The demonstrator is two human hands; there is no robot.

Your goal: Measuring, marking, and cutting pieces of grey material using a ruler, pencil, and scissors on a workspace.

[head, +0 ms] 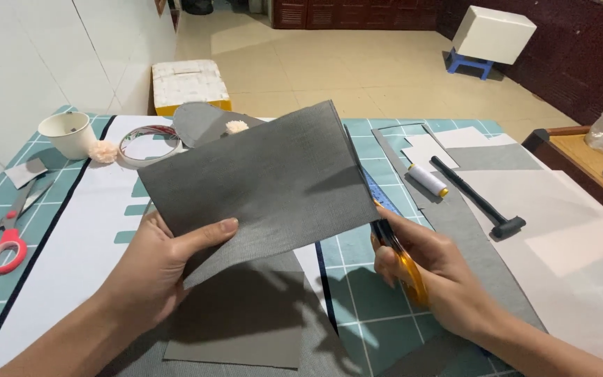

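Observation:
My left hand [165,269] grips the lower left corner of a folded grey fabric sheet [266,174], lifted above the teal cutting mat [364,314]. My right hand [430,276] is closed around the orange handles of a pair of scissors [403,262], whose blades meet the fabric's right edge. More grey fabric [246,314] lies flat on the mat beneath.
Red-handled scissors [1,241], a white cup [68,134], a tape roll [149,143] and pom-poms [105,151] sit at the left. A white thread spool [427,179], a black hammer [479,199], paper and fabric strips lie at the right. A wooden table edge [581,157] stands far right.

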